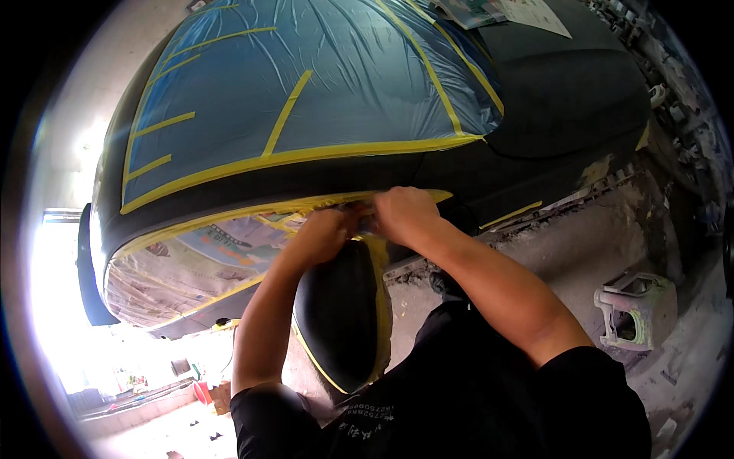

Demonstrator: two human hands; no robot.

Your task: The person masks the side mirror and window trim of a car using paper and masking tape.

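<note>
My left hand [327, 236] and my right hand [405, 213] are close together at the front corner of a car's masked side window [195, 264]. Both have curled fingers, and a blurred, translucent material shows between them. Their fingertips are hidden, so the grip on it is unclear. Printed paper under clear film covers this window, edged with yellow masking tape [189, 232]. Just below my hands juts the dark matte side mirror [338, 312], with yellow tape along its edges. The dark matte car body [367, 172] runs above the window.
Bluish plastic masking film [355, 109] spans the car's upper glass. Printed sheets [536, 14] lie on the bonnet [567, 86]. A paint-stained plastic stool [636, 312] stands on the floor at right. Clutter lines the far right; a red container [202, 393] is at lower left.
</note>
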